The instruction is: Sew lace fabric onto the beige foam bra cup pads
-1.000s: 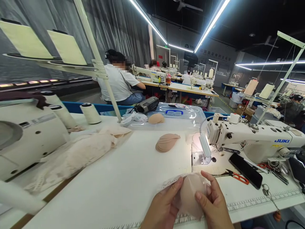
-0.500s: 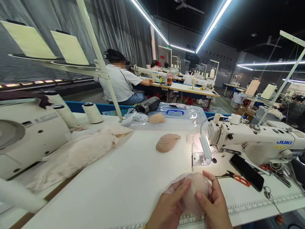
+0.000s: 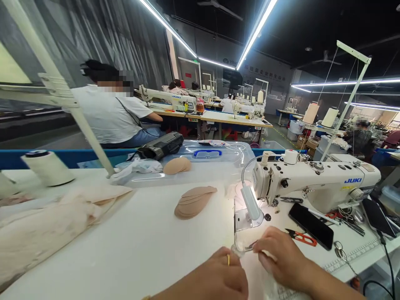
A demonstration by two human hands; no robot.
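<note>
While both hands work at the near edge of the white counter, the left hand lies curled, fingers folded down, on a pale, sheer piece of fabric. The right hand pinches that fabric's top edge between thumb and forefinger, just in front of the white JUKI sewing machine. Left of the machine's needle end lies a fanned stack of tan foam cups. Right of the pinching hand, in front of the machine, lie red-handled thread snips and a black phone. Beyond the machine a person in a white shirt sits at another bench.
</note>
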